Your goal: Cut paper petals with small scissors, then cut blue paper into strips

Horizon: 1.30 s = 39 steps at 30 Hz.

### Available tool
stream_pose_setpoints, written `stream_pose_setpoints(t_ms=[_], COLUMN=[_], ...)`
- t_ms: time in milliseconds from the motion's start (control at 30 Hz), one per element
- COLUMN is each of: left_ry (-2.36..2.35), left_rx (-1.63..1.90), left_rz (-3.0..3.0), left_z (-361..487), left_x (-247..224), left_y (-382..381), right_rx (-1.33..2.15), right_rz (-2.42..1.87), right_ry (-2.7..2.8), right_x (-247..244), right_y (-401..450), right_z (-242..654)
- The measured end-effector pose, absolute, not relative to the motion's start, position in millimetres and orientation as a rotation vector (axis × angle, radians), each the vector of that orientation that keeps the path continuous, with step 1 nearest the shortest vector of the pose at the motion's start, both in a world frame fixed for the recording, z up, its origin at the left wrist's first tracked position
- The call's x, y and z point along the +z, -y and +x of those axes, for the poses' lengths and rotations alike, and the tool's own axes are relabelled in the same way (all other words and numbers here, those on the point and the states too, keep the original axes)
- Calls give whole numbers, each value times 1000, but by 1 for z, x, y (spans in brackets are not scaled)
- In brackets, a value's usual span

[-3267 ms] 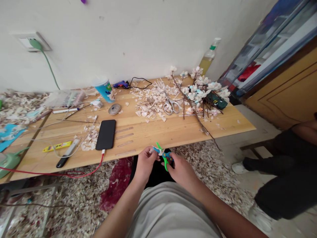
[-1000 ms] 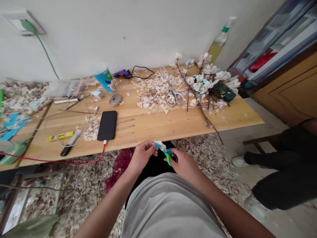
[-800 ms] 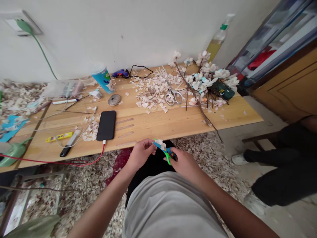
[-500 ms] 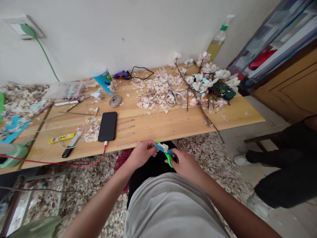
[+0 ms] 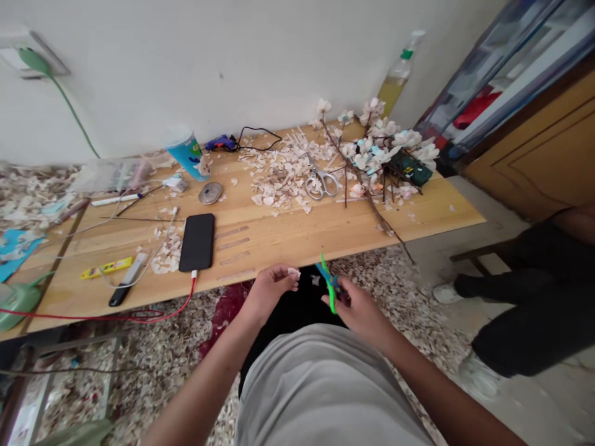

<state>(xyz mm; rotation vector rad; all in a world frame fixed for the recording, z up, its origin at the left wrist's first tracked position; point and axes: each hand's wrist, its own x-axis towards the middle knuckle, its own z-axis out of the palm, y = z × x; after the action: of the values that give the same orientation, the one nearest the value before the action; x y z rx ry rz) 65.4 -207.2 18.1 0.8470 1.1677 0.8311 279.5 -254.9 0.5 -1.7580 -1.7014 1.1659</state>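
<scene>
The left hand [image 5: 271, 288] pinched a pale piece [image 5: 294, 272]; to its right and apart from it, green-and-blue scissors [image 5: 331, 287], grasped by the right hand [image 5: 363, 311], pointed forward and slightly left.

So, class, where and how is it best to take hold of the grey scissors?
Probably by the loops, from the near side of the table: the grey scissors lie with their loops facing that side, while the blades point away among the scraps.

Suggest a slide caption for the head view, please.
Left hand pinching a white scrap, right hand holding green-and-blue scissors, before the table.
</scene>
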Motion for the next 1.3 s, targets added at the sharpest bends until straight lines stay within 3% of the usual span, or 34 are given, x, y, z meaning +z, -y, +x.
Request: stream_pose_setpoints(t_ms=[500,667,900,1300], left_ry=[-1133,-1142,-1119,-1131], left_rx=[848,669,912,901], left_rz=[776,945,610,669], left_z=[77,61,72,83], left_x=[14,24,26,13], left_y=[219,208,214,216], right_rx=[981,1065,1152,1269], right_rz=[-1854,-1891,-1774,-1714], right_ry=[2046,1977,1920,1932], right_x=[13,16,23,23], right_y=[261,253,257,250], right_z=[262,273,265,260])
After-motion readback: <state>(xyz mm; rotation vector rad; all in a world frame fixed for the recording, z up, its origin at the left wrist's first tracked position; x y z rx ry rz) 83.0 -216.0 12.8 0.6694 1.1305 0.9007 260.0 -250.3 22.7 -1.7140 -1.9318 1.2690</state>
